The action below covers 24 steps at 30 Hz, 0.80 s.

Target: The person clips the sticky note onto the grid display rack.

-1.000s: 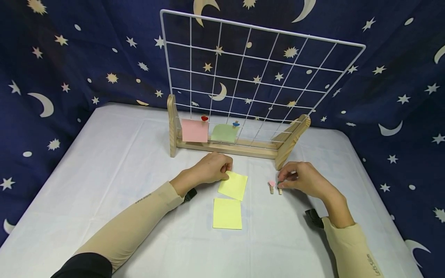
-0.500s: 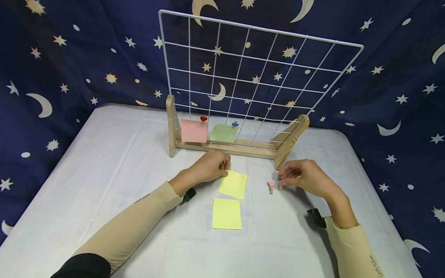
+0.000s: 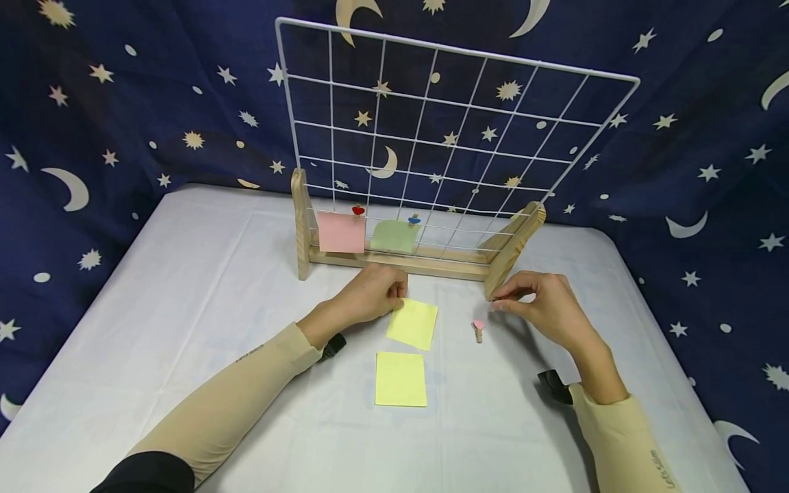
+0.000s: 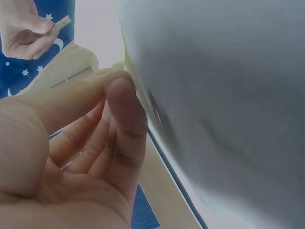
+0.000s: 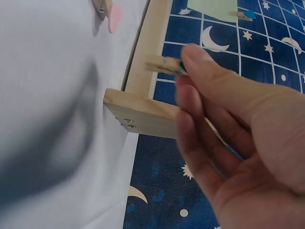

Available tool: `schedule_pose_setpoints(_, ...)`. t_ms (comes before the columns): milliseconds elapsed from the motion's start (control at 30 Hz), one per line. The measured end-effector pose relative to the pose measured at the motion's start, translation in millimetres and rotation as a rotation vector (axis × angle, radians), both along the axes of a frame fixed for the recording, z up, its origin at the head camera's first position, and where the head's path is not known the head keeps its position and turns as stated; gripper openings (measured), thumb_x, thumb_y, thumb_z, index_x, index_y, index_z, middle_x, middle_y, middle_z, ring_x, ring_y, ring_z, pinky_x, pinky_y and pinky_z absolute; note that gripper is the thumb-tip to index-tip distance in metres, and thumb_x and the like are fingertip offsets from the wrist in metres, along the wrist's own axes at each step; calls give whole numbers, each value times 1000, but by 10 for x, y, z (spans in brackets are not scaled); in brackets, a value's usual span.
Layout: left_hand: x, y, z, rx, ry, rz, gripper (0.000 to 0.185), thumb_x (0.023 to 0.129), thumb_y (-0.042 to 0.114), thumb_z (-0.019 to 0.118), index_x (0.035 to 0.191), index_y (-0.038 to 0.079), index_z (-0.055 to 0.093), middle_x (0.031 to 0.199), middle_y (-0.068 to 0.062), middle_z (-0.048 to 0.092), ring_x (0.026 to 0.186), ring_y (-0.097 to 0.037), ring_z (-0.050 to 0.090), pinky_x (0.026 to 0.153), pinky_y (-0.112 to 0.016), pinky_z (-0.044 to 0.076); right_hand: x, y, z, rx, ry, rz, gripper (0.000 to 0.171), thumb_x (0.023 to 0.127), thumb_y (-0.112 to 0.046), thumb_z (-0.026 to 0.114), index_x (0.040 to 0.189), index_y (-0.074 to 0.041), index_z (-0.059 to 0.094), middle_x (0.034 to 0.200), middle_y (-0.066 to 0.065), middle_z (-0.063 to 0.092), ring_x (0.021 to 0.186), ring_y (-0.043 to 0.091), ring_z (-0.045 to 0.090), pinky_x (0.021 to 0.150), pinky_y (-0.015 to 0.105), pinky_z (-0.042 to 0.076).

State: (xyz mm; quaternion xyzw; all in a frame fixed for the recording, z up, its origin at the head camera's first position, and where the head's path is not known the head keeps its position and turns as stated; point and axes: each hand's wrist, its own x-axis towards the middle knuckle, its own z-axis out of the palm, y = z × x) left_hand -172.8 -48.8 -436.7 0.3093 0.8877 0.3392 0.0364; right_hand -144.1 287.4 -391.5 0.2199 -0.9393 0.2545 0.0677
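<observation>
The right hand (image 3: 545, 305) pinches a small wooden clip (image 5: 164, 65) between thumb and fingertips, lifted off the table at about 3 o'clock from the yellow note (image 3: 413, 323), whose far corner the left hand (image 3: 372, 294) pinches at the table. The clip looks tiny, pale wood with a dark green tip, and my guess is it could twist or pop out of so slight a hold. The thin note could crease or slip if tugged, and the pink-heart clip (image 3: 479, 329) at 6 o'clock of the right hand could get knocked.
</observation>
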Motion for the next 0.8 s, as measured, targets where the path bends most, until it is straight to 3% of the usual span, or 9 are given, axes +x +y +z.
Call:
schedule_pose_setpoints(367, -9, 40, 25, 108, 45, 79, 18, 89, 3, 82, 81, 12, 68, 73, 1, 63, 70, -12, 56, 64, -23, 44, -10, -103, -23, -82, 215, -58, 21, 73, -5, 96, 83, -19, 83, 81, -9, 77, 76, -4, 65, 69, 10, 45)
schedule_pose_setpoints(800, -10, 134, 105, 209, 99, 161, 13, 92, 4, 77, 85, 12, 70, 74, 1, 66, 68, -10, 59, 64, -22, 48, -34, -233, 84, -133, 330, -47, 18, 74, -5, 95, 85, -14, 83, 82, -6, 78, 78, -1, 68, 67, 11, 43)
